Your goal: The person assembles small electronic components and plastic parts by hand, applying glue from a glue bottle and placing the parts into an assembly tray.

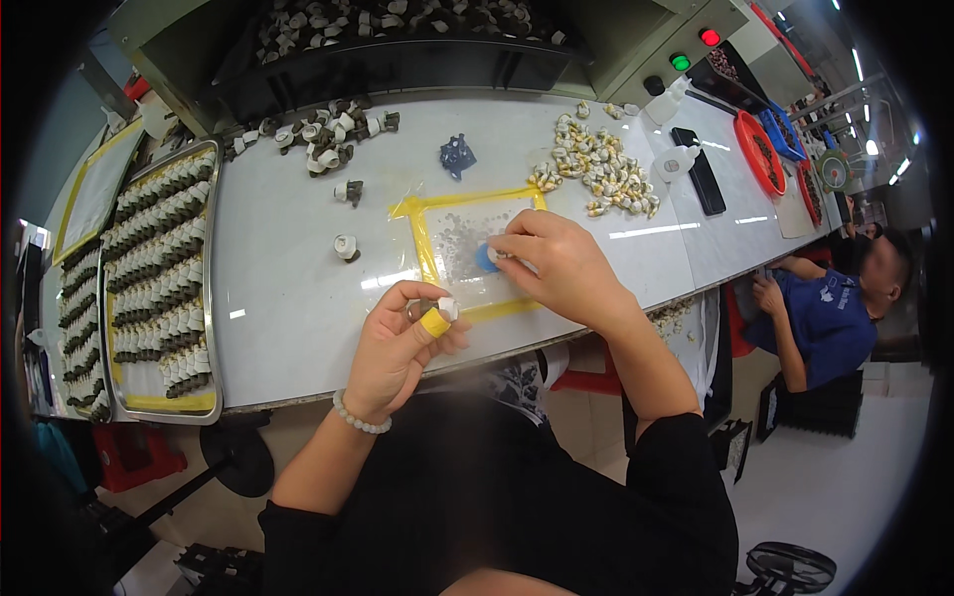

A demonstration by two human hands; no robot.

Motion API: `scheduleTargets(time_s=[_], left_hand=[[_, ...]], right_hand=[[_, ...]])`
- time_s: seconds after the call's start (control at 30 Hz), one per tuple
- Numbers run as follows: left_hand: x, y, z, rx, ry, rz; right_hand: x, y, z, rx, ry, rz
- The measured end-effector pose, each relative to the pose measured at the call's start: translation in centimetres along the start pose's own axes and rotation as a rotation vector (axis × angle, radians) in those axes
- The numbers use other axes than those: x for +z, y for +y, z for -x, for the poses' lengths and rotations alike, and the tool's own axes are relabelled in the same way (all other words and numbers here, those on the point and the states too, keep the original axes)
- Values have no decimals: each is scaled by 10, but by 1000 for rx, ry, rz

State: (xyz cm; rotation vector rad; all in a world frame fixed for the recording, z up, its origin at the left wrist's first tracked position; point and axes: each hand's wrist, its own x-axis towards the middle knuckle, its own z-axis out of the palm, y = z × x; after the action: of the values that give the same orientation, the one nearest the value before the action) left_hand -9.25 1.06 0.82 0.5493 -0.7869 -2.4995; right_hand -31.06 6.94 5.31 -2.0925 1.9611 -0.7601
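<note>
My left hand (393, 348), with yellow tape round its thumb and a beaded bracelet at the wrist, pinches a small white-capped part (448, 309). My right hand (561, 260) reaches over a clear sheet (462, 223) edged with yellow tape and dotted with small round marks. Its fingertips are pressed together beside a small blue round thing (486, 258); whatever they hold is too small to make out. Two more white-capped parts with dark bases, one part (346, 247) nearer and one part (348, 193) farther, stand left of the sheet.
Metal trays with rows of parts (214, 328) lie at the left. A pile of white-and-yellow pieces (601, 164) sits right of the sheet, near a white bottle (676, 162) and a black phone-like slab (699, 174). Loose parts (328, 139) lie before the machine's black bin (397, 68). A co-worker (825, 308) sits at right.
</note>
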Motion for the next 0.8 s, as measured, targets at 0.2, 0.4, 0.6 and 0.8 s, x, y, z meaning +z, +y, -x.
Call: scheduleTargets(time_s=[0.2,0.4,0.6,0.8], left_hand=[[-1,-4,-1,32,21,-59],[10,-6,-1,101,41,-19],[8,-6,-4,93,53,13],[9,-9,-7,107,69,-41]], right_hand=[[1,-3,-6,-55,-80,89],[2,-2,0,48,-19,-95],[8,-3,12,206,67,-441],[10,-9,22,203,115,-740]])
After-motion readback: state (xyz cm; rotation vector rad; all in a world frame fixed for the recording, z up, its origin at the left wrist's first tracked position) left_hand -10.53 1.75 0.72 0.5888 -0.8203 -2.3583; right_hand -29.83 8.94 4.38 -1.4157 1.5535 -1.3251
